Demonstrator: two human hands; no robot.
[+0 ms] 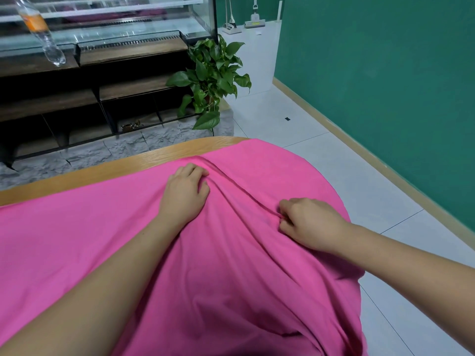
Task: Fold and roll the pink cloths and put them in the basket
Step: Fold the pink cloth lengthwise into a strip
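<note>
Pink cloth [102, 240] lies spread over a wooden table [102, 168], covering nearly all of it and hanging off the right side above the tiled floor [347, 176]. A long raised fold [231, 186] runs through the cloth from the far edge toward the near side, passing between the two hands. The left hand [186, 194] rests on the cloth by the far end of the fold, its fingers curled into the ridge and gripping it. The right hand [311, 223] sits nearer and further right, thumb and fingertips pinching the same ridge. Both bare forearms reach over the cloth. Beyond the table stand a leafy plant [213, 80] and a dark shelf unit with a glass case [115, 21]; a plastic bottle [41, 32] shows tilted at the case's left end. A green wall [385, 73] lines the right side
</note>
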